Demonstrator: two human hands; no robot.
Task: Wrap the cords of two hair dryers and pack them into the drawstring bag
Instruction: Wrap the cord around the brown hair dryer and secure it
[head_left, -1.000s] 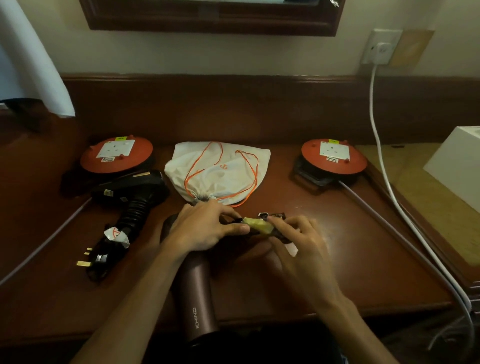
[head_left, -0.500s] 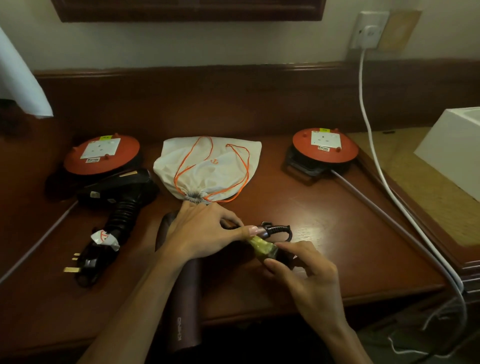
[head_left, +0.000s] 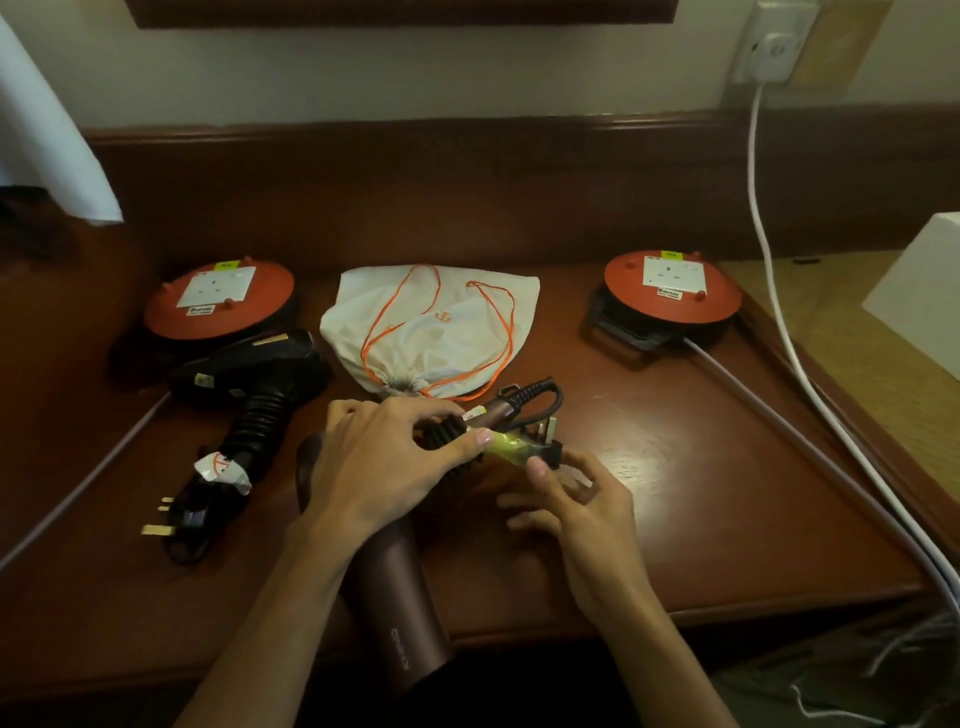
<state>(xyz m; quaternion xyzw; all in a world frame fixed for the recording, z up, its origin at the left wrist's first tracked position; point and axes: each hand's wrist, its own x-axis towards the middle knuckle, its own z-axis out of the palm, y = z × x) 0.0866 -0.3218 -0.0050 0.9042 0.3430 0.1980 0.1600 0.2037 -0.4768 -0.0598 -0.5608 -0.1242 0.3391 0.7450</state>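
Note:
A maroon hair dryer lies on the wooden desk, its barrel reaching past the front edge. My left hand grips its handle, where the black cord is wound. My right hand pinches the yellow-green tag on the cord by the plug. A black hair dryer lies to the left, its cord wrapped round the handle and its plug beside it. The white drawstring bag with orange strings lies flat behind my hands.
Two orange cable reels sit at the back left and back right of the desk. A white cable runs from the wall socket down the right side. A white box stands at the far right.
The maroon dryer's handle end and cord loop have come out from under my hands. My right hand has slid down and right along the tagged cord end.

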